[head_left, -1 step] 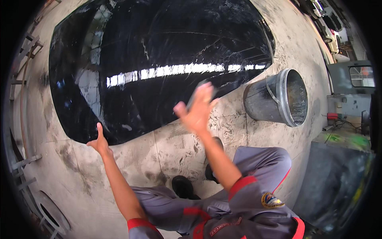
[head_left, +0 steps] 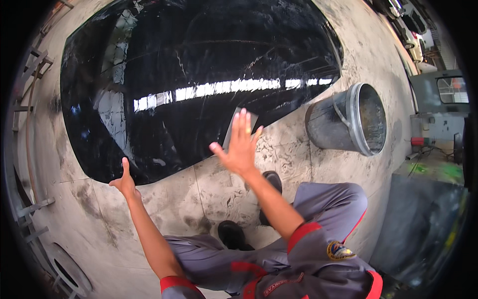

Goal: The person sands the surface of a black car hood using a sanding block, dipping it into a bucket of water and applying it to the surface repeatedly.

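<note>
A large, glossy black car hood, wet and streaked, lies across the upper middle. My left hand holds its near left edge, with the thumb on top and the other fingers mostly hidden at the rim. Close to the near edge, right of the middle, my right hand lies flat with its fingers spread. Beneath those fingers is a thin grey sheet that looks like sandpaper, against the hood's surface. Part of the sheet is covered by the hand.
A grey bucket lies tipped on its side to the right, mouth facing right. Wet marks stain the concrete floor. A tire lies at lower left near metal racks. Dark panels stand at right; my shoes are below the hood.
My right hand has shifted slightly left and toward me with the grey sheet beneath it. The left hand stays at the hood's edge.
</note>
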A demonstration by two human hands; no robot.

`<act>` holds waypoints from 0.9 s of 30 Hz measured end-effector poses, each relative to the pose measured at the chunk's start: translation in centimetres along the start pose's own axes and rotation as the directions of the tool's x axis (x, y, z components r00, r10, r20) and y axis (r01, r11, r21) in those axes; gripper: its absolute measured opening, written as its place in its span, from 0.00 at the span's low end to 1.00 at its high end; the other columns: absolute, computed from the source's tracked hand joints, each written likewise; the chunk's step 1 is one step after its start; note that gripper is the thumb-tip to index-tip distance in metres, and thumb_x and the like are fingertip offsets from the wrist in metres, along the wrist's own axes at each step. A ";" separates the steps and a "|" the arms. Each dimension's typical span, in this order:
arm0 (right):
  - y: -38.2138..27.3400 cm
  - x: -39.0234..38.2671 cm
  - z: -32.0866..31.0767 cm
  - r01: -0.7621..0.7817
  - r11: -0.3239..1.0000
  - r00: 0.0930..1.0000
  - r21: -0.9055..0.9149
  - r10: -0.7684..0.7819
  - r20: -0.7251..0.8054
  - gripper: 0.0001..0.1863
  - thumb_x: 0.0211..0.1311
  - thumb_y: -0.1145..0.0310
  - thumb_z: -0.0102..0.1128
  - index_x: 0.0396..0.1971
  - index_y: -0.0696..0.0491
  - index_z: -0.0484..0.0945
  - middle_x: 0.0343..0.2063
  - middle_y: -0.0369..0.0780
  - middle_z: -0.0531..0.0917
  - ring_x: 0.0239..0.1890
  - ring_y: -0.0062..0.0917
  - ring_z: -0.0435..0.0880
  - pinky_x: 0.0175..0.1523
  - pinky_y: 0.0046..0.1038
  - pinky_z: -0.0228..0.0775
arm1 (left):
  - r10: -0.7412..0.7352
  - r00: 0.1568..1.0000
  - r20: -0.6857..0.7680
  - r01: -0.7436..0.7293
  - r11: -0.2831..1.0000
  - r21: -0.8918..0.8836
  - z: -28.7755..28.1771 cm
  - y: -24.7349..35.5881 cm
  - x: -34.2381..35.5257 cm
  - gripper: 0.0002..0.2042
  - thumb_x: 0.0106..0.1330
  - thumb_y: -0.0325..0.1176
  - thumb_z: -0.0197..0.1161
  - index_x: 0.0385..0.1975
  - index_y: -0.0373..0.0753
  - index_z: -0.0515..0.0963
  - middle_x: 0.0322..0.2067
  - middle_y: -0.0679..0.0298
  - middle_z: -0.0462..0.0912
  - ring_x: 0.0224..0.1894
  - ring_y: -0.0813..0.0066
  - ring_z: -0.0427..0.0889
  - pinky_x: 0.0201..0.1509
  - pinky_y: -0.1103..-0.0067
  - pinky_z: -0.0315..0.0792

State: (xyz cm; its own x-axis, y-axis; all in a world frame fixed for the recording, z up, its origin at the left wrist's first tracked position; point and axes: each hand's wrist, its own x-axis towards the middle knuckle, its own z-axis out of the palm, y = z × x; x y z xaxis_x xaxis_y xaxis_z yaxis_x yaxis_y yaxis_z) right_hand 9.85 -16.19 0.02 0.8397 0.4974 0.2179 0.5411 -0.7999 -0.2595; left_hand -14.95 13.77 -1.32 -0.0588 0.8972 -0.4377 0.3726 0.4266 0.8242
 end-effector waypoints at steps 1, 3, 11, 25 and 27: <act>-0.8 -0.8 0.0 0.074 0.997 0.991 -0.024 -0.071 0.112 0.61 0.62 0.24 0.46 0.76 0.65 0.49 0.78 0.58 0.46 0.81 0.49 0.41 0.73 0.73 0.26 | -0.004 1.000 0.005 0.004 0.999 0.032 0.1 0.5 -0.1 0.74 0.50 0.56 0.83 0.73 0.20 0.23 0.77 0.42 0.48 0.76 0.57 0.60 0.79 0.71 0.52; 4.6 3.5 -0.1 -0.082 0.997 0.991 -0.006 0.081 -0.111 0.59 0.64 0.25 0.45 0.76 0.63 0.49 0.78 0.56 0.46 0.81 0.47 0.41 0.75 0.68 0.22 | 0.016 1.000 0.001 -0.016 0.996 0.083 0.4 0.6 0.4 0.74 0.51 0.56 0.82 0.73 0.21 0.24 0.77 0.43 0.47 0.77 0.57 0.58 0.80 0.71 0.51; -4.1 -2.1 0.3 0.015 0.992 0.999 0.126 -0.019 0.032 0.59 0.65 0.26 0.44 0.76 0.65 0.47 0.78 0.56 0.45 0.82 0.47 0.38 0.74 0.69 0.19 | -0.008 1.000 0.027 0.007 0.999 0.044 0.2 -0.5 1.2 0.74 0.51 0.55 0.82 0.73 0.23 0.21 0.78 0.43 0.47 0.77 0.56 0.57 0.80 0.71 0.50; -2.5 -1.1 -0.2 0.267 0.961 0.954 0.065 -0.274 0.124 0.60 0.61 0.26 0.52 0.76 0.63 0.50 0.78 0.54 0.50 0.81 0.46 0.44 0.72 0.73 0.28 | 0.016 1.000 0.025 -0.016 0.999 0.040 -0.8 -1.5 2.9 0.73 0.53 0.53 0.82 0.73 0.22 0.21 0.78 0.44 0.47 0.77 0.58 0.58 0.80 0.71 0.50; 1.0 4.2 -0.9 0.153 0.987 0.988 -0.046 -0.152 0.027 0.56 0.65 0.30 0.49 0.76 0.62 0.51 0.78 0.53 0.51 0.81 0.45 0.45 0.73 0.72 0.24 | 0.050 0.998 0.044 -0.054 0.995 0.082 0.1 0.1 0.8 0.73 0.52 0.56 0.81 0.73 0.22 0.23 0.78 0.43 0.45 0.78 0.58 0.53 0.80 0.72 0.48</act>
State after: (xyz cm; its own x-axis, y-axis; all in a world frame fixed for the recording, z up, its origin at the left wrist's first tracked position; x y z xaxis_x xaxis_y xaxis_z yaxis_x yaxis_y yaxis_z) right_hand 13.85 -15.17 1.52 0.7489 0.6217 0.2296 0.6604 -0.7292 -0.1794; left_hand -14.85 14.48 -1.62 0.0010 0.9115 -0.4113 0.4496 0.3670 0.8143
